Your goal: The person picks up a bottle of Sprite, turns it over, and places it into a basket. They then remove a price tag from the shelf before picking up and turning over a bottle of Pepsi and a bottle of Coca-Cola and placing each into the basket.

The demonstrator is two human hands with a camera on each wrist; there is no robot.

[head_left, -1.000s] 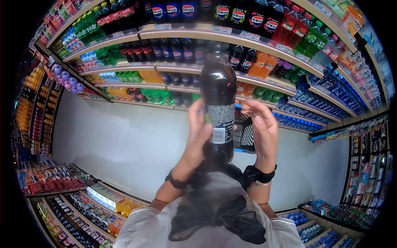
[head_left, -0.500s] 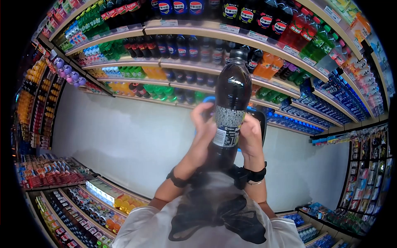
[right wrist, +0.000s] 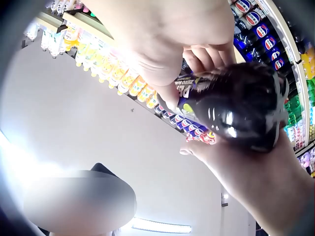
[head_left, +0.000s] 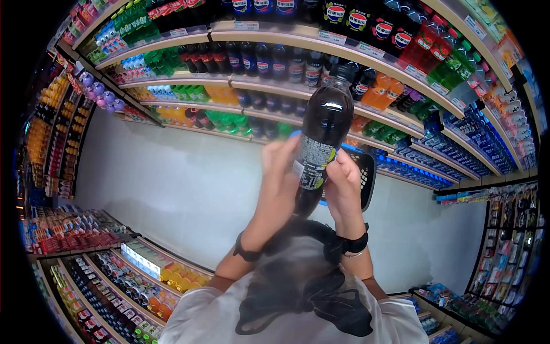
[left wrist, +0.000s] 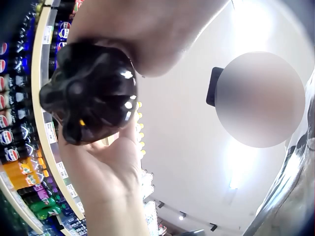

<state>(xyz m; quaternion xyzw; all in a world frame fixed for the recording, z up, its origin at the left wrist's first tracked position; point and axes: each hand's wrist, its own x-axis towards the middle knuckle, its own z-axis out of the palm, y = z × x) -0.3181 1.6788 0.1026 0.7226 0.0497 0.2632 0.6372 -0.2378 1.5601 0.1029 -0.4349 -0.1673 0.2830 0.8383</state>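
Note:
A large dark cola bottle (head_left: 329,112) with a black label and green lime accents is held tilted in front of the chest, neck pointing away and to the right. My left hand (head_left: 278,175) holds its left side, blurred in the head view, with the fingers largely behind the bottle. On the other side my right hand (head_left: 345,186) grips it, thumb at the label edge. The left wrist view shows the bottle's lobed base (left wrist: 93,93). In the right wrist view the left thumb (right wrist: 194,149) stands away from the bottle.
A black basket (head_left: 366,180) with blue parts is behind the hands, partly hidden. Shelves (head_left: 275,34) of soft drinks curve across the front. Blue packs (head_left: 487,135) fill shelves at the right, and goods racks (head_left: 86,292) stand near the lower left.
The bottle has moved right and now tilts, its label turned so the barcode sits at the left and lime accents show. The right hand has closed in from apart to grip it.

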